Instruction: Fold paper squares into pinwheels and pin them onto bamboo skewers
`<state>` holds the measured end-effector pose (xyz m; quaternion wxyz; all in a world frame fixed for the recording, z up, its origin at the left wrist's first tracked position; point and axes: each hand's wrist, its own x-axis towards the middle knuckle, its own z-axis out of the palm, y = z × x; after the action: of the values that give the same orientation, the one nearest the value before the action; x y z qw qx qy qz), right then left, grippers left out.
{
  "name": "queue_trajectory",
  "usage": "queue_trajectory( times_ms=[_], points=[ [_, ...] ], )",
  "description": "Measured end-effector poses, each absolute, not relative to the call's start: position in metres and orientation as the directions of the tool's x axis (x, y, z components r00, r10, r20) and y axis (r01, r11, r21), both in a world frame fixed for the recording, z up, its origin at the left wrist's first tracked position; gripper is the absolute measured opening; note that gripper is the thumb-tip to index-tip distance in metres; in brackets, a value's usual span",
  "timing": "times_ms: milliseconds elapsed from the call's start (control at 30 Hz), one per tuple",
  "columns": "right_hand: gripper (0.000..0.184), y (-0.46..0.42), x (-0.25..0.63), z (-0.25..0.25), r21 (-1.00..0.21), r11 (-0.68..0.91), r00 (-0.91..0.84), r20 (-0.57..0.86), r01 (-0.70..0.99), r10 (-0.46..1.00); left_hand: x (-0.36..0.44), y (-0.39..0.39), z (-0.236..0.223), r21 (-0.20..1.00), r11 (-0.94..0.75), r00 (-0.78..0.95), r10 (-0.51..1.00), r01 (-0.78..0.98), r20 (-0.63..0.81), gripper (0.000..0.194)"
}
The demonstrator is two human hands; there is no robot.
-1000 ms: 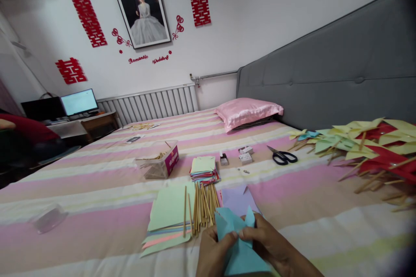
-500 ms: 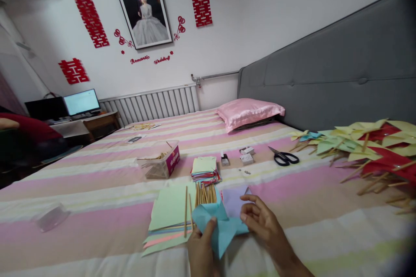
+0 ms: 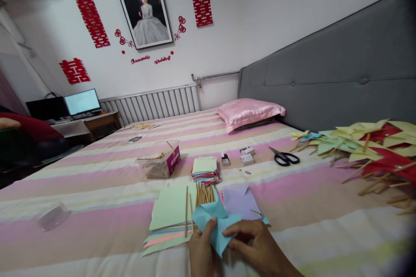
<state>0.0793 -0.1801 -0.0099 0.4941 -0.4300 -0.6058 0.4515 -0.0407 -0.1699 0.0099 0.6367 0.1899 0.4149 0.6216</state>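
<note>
A light blue paper pinwheel (image 3: 208,215) with its corners folded inward is in front of me. My left hand (image 3: 202,249) grips it from below, the thumb pressed on its face near the middle. On the other side, my right hand (image 3: 255,244) has its thumb and fingers closed at the edge of a lower-right blade. Just behind the pinwheel lies a bundle of wooden sticks (image 3: 205,192). Purple paper sheets (image 3: 238,201) lie beyond my right hand. To the left is a stack of large coloured sheets (image 3: 170,207) with two loose sticks on it.
Behind stand a clear tub (image 3: 157,171) of sticks, a stack of small paper squares (image 3: 204,165), small boxes (image 3: 247,159) and black-handled scissors (image 3: 283,157). Finished pinwheels (image 3: 373,143) pile up at the right. A clear lid (image 3: 53,217) lies left. Another person's red sleeve (image 3: 29,132) shows far left.
My right hand has moved left and down from the pinwheel's right blade to its lower-right edge, uncovering more of the purple paper. My left hand keeps its hold.
</note>
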Motion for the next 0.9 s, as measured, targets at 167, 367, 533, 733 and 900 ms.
queue_trajectory(
  times_ms=[167, 367, 533, 733, 900],
  points=[
    [0.016, -0.177, 0.076, -0.015, -0.980, 0.181, -0.104, 0.189, -0.084, 0.976, -0.041, -0.167, 0.002, 0.791, 0.147, -0.100, 0.962, -0.594, -0.254, 0.015],
    [0.026, -0.176, 0.073, -0.017, -0.976, 0.217, 0.050, 0.216, -0.010, 0.975, -0.042, -0.164, -0.008, 0.864, 0.100, -0.180, 0.960, -0.493, -0.213, 0.023],
    [0.023, -0.175, 0.074, -0.017, -0.960, 0.256, 0.151, 0.272, 0.118, 0.950, -0.040, -0.164, -0.011, 0.896, 0.107, -0.193, 0.959, -0.431, -0.208, 0.025],
    [0.027, -0.173, 0.074, -0.021, -0.978, 0.197, 0.171, 0.206, 0.067, 0.963, -0.039, -0.163, -0.013, 0.924, 0.110, -0.158, 0.971, -0.366, -0.178, 0.025],
    [0.026, -0.172, 0.076, -0.017, -0.973, 0.183, 0.184, 0.206, 0.138, 0.961, -0.042, -0.162, -0.013, 0.931, 0.109, -0.145, 0.975, -0.349, -0.169, 0.024]
  ],
)
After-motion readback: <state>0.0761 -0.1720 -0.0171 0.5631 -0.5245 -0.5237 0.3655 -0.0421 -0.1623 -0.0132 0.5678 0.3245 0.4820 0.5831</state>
